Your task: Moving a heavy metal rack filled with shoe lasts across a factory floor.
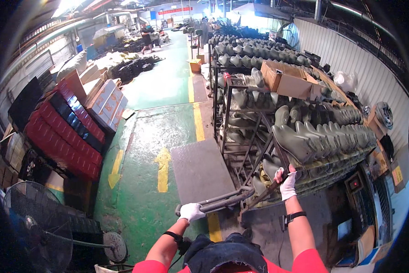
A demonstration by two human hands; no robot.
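My left hand (191,212), in a white glove, is closed round the end of a dark metal handle bar (227,199) on the near side of a wheeled rack. Higher up and to the right, my right hand (287,183), gloved with some fingertips bare, is wrapped round a slanting bar of the rack's dark metal frame (284,152). Rows of olive-green boot-shaped pieces (300,141) stand on the rack's tiers, close beyond my right hand. Part of the lower tiers is hidden by the frame.
A flat grey plate (202,168) lies on the green floor left of the rack. More loaded racks (254,50) and an open cardboard box (288,82) stand beyond. Stacked dark red boxes (65,136) and a floor fan (36,227) are at left. A person (146,40) stands far off.
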